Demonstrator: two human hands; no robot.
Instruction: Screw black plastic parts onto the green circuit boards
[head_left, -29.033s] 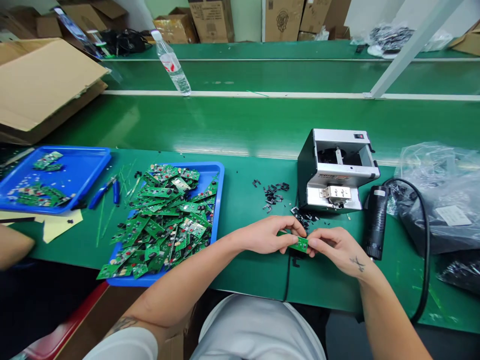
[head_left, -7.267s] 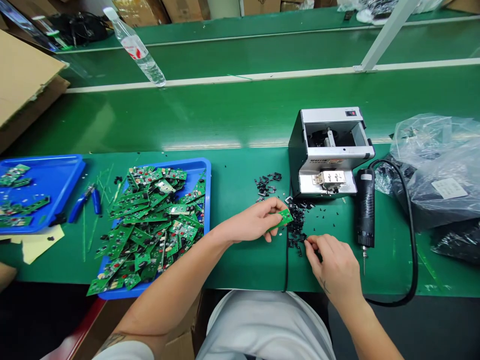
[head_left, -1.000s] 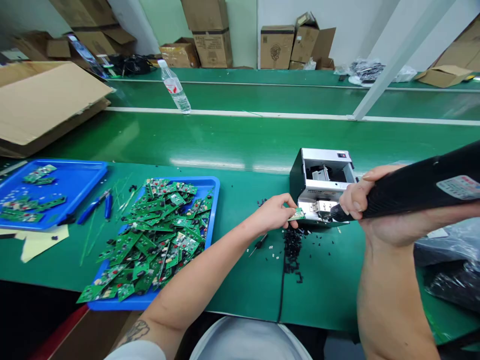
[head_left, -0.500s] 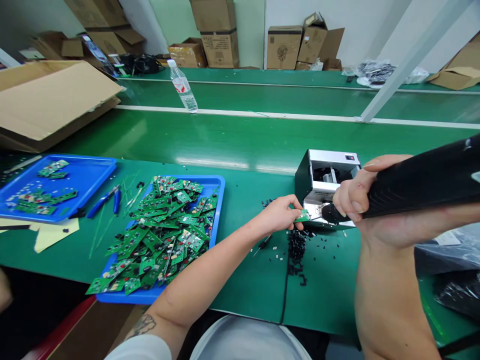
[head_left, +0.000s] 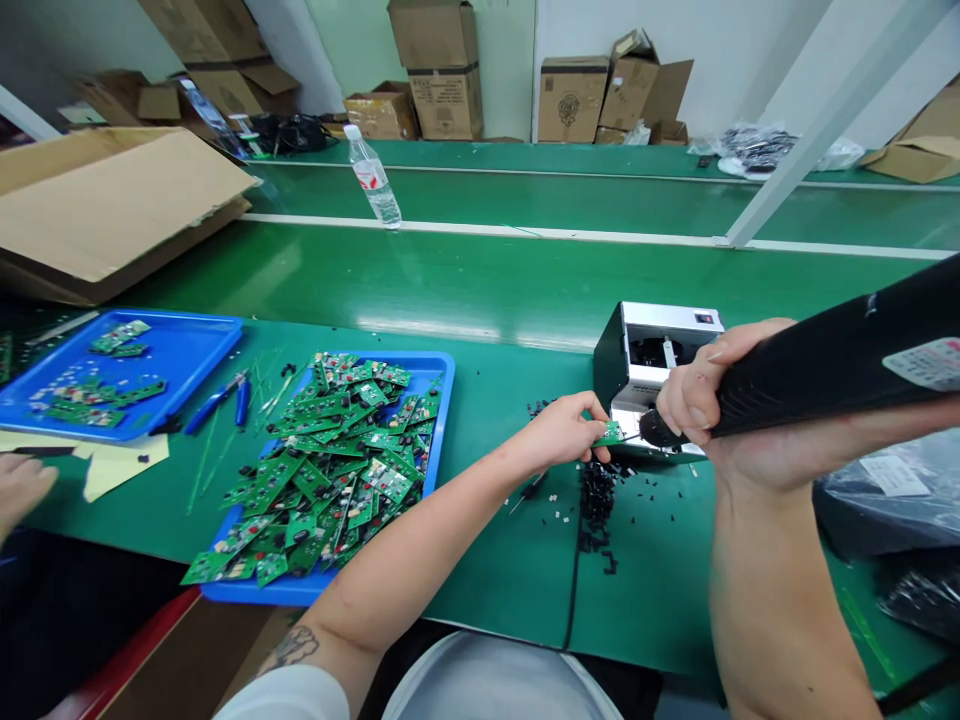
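My left hand (head_left: 576,430) pinches a small green circuit board (head_left: 612,433) in front of a black and silver machine (head_left: 630,350). A black power screwdriver (head_left: 817,375) lies across my right hand (head_left: 701,395), whose fingers are wrapped round its front end. The tool's thin tip points at the board; whether they touch is hard to tell. Below my left hand is a pile of small black parts (head_left: 598,495). A blue tray (head_left: 446,400) heaped with green circuit boards (head_left: 322,450) stands left of my left forearm.
Another blue tray (head_left: 225,335) with a few boards is at the left, beside blue-handled cutters (head_left: 214,403). Another person's hand (head_left: 22,485) shows at the left edge. A water bottle (head_left: 373,180) stands behind, a large carton (head_left: 112,200) back left, plastic-wrapped items (head_left: 892,490) at right.
The screwdriver and my right hand have shifted slightly left and the tool's tip now shows by the board. The other person's hand has come further into view at the left.
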